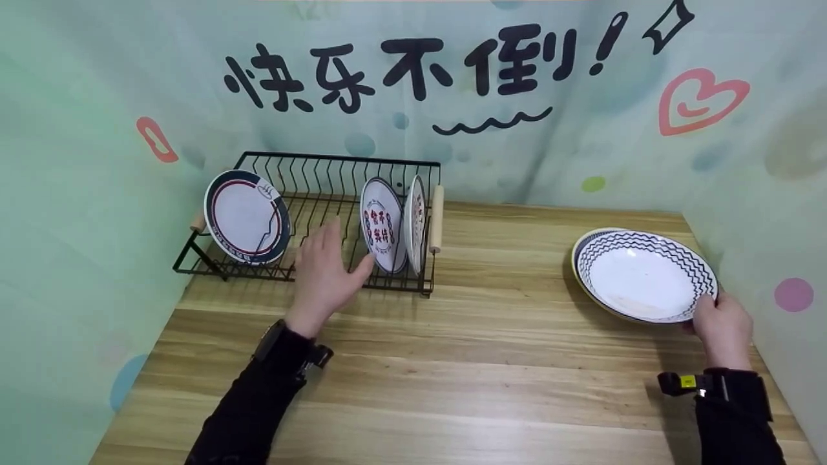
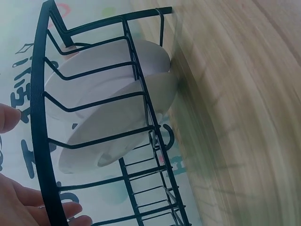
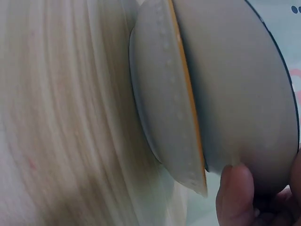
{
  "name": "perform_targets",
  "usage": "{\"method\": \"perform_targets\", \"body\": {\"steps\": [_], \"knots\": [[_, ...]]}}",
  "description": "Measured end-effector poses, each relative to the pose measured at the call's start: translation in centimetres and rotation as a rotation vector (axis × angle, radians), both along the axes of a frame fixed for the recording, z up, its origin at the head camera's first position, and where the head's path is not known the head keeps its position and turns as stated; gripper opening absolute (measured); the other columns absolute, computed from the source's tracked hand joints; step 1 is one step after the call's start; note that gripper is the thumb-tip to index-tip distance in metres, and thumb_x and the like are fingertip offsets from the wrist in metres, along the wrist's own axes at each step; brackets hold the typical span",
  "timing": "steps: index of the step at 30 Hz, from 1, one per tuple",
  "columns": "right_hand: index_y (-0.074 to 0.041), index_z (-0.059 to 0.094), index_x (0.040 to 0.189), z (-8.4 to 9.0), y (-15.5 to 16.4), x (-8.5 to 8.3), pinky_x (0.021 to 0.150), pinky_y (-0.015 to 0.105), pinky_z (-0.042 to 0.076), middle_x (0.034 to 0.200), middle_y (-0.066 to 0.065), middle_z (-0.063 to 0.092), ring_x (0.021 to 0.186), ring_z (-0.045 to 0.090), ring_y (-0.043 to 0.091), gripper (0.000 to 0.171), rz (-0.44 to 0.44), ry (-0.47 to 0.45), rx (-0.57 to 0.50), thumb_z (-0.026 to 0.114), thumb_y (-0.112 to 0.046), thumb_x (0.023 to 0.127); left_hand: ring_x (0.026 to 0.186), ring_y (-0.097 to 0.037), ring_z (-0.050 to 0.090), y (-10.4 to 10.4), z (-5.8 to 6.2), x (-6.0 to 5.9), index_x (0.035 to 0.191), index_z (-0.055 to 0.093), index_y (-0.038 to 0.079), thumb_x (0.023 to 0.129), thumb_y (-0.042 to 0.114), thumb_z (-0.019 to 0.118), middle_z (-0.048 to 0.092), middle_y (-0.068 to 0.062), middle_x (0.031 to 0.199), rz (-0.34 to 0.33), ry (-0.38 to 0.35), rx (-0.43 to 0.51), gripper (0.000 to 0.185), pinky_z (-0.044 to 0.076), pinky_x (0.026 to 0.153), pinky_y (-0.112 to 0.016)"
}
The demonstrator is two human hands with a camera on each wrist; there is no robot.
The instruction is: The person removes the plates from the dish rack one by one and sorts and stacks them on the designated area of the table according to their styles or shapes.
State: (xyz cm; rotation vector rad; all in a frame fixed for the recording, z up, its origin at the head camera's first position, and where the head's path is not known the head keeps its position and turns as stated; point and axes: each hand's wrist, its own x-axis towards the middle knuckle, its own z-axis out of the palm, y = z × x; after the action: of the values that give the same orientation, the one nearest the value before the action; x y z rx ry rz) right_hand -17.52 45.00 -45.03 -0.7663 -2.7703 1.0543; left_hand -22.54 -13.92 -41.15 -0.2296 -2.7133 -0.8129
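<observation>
White ceramic bowl [image 1: 643,278] with a black zigzag band inside its rim: gripped by the right hand [image 1: 722,326] at the near right edge, thumb over the rim and fingers against the outer wall. The bowl lies ahead and to the left of that hand. Directly under it sits an orange-rimmed dish [image 3: 171,103], its rim showing a dark gap from the bowl's outer wall on the side by the fingers; contact elsewhere cannot be confirmed.

Left hand [image 1: 326,274]: holds nothing, fingers extended, thumb spread well away from them. It is at the front of the black wire dish rack [image 1: 342,157]; whether it touches the wire cannot be told. To its left, a navy-rimmed plate [image 1: 245,216] leans in the rack. Just right of its thumb stands a plate with red characters [image 1: 381,226], and beyond that a second upright dish [image 1: 418,226], beside the wooden handle [image 1: 437,219].

Wood-grain tabletop [image 1: 452,374] extends beneath and between both hands. Past the fingertips hangs a pale green printed cloth [image 1: 491,152] with large black lettering.
</observation>
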Motion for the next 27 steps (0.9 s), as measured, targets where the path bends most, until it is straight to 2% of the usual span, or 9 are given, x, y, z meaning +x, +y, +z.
{"method": "perform_targets", "body": {"steps": [8, 12, 14, 16, 23, 27], "knots": [[0.012, 0.05, 0.101, -0.7, 0.1, -0.1, 0.069, 0.043, 0.039, 0.107, 0.038, 0.052, 0.097, 0.05, 0.049, 0.04, 0.019, 0.028, 0.038, 0.027, -0.02, 0.096, 0.141, -0.046, 0.026, 0.5, 0.1, -0.3, 0.151, 0.026, -0.005, 0.092, 0.046, 0.064, 0.027, -0.026, 0.156, 0.001, -0.011, 0.005, 0.087, 0.014, 0.116, -0.062], [0.008, 0.051, 0.092, -1.0, 0.3, -0.2, 0.065, 0.041, 0.039, 0.082, 0.023, 0.061, 0.086, 0.054, 0.045, 0.035, 0.027, 0.033, 0.06, 0.028, -0.019, 0.095, 0.141, -0.045, 0.026, 0.5, 0.1, -0.4, 0.151, 0.026, -0.005, 0.092, 0.048, 0.063, 0.027, -0.027, 0.156, 0.003, -0.02, 0.006, 0.087, 0.012, 0.117, -0.06], [0.005, 0.052, 0.089, -1.1, 0.3, -0.2, 0.062, 0.039, 0.039, 0.069, 0.013, 0.061, 0.079, 0.055, 0.041, 0.033, 0.025, 0.037, 0.064, 0.029, -0.018, 0.095, 0.142, -0.045, 0.026, 0.6, 0.2, -0.5, 0.151, 0.026, -0.005, 0.092, 0.049, 0.063, 0.026, -0.027, 0.156, 0.005, -0.029, 0.006, 0.088, 0.011, 0.117, -0.06], [0.004, 0.052, 0.087, -1.3, 0.4, -0.3, 0.061, 0.038, 0.039, 0.064, 0.008, 0.059, 0.076, 0.055, 0.038, 0.032, 0.023, 0.037, 0.067, 0.029, -0.018, 0.095, 0.141, -0.045, 0.026, 0.7, 0.3, -0.5, 0.151, 0.026, -0.005, 0.092, 0.049, 0.063, 0.027, -0.027, 0.156, 0.008, -0.03, 0.006, 0.088, 0.012, 0.117, -0.06], [0.006, 0.051, 0.088, -1.6, 0.4, -0.6, 0.063, 0.04, 0.039, 0.076, 0.021, 0.06, 0.082, 0.053, 0.044, 0.034, 0.028, 0.022, 0.079, 0.03, -0.019, 0.097, 0.14, -0.044, 0.029, 1.0, 0.4, -1.0, 0.151, 0.027, -0.005, 0.092, 0.053, 0.061, 0.032, -0.027, 0.153, 0.011, -0.024, -0.004, 0.089, 0.01, 0.117, -0.061], [0.003, 0.046, 0.081, -1.8, 0.4, -0.7, 0.062, 0.04, 0.037, 0.081, 0.024, 0.054, 0.08, 0.05, 0.042, 0.032, 0.035, 0.019, 0.102, 0.03, -0.019, 0.097, 0.14, -0.044, 0.029, 1.4, 0.6, -1.3, 0.151, 0.026, -0.006, 0.092, 0.051, 0.062, 0.032, -0.028, 0.153, 0.008, -0.029, 0.007, 0.089, 0.01, 0.117, -0.061]]}}
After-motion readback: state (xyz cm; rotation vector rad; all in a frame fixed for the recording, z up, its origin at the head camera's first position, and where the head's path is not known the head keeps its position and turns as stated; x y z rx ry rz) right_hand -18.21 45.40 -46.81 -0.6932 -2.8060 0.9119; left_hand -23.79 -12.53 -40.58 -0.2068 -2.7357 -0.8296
